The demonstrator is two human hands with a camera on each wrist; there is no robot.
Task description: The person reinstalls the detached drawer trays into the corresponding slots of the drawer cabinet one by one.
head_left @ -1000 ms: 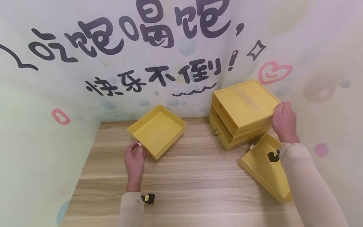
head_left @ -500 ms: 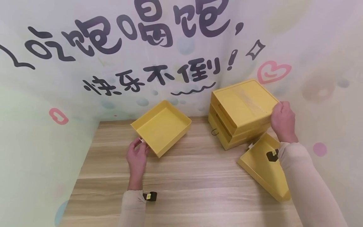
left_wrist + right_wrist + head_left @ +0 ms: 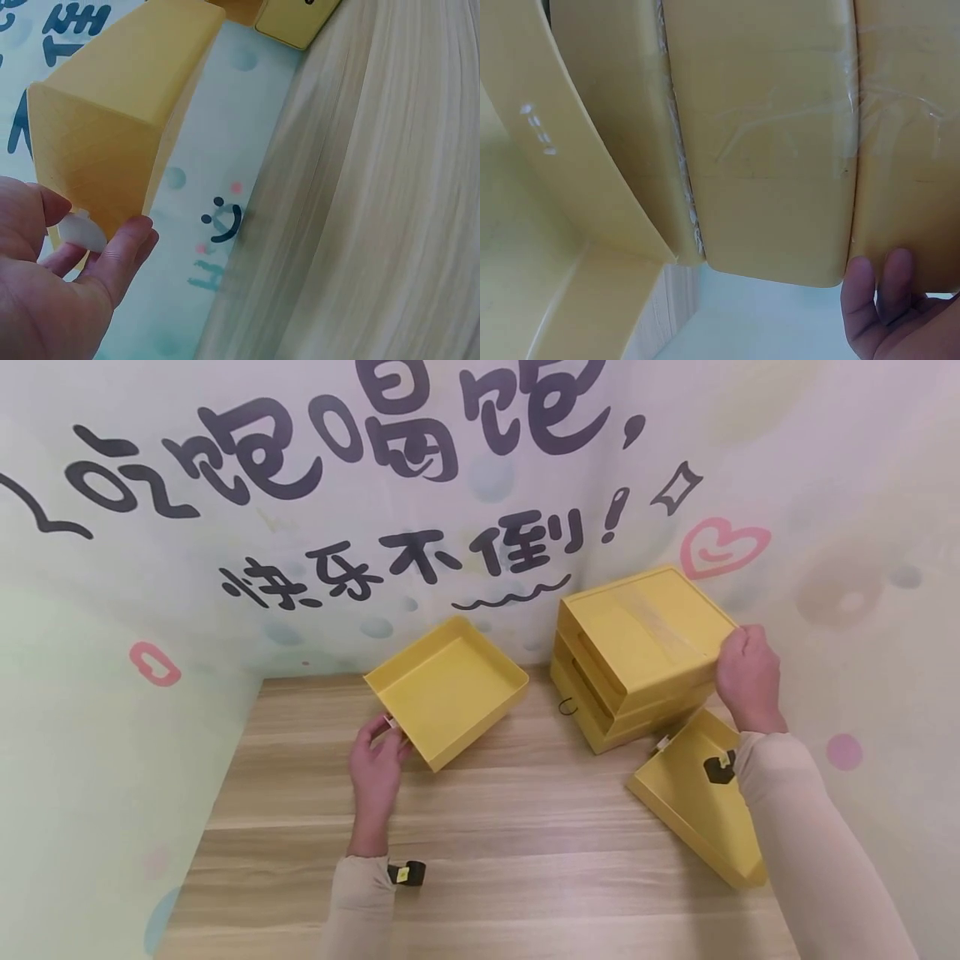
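Note:
My left hand [image 3: 377,768] pinches the white knob [image 3: 82,232] of a yellow drawer [image 3: 453,689] and holds it tilted up, left of the stack, its hollow facing up. In the left wrist view the knob sits between thumb and fingers, with the drawer's front face [image 3: 97,161] behind it. My right hand [image 3: 750,681] grips the near right corner of a yellow stacked drawer cabinet [image 3: 660,622]. Fingertips [image 3: 859,281] lie against its taped side in the right wrist view. Open slots show on the cabinet's left-facing front.
A second yellow drawer [image 3: 686,810] lies on the wooden table [image 3: 525,860], against the cabinet's near side and partly under the right forearm. A thin black loop [image 3: 567,707] sticks out of the lowest cabinet front. A printed wall [image 3: 420,610] stands close behind.
My left hand has carried the drawer to the right and slightly away, toward the cabinet. The right hand and the cabinet stay in place.

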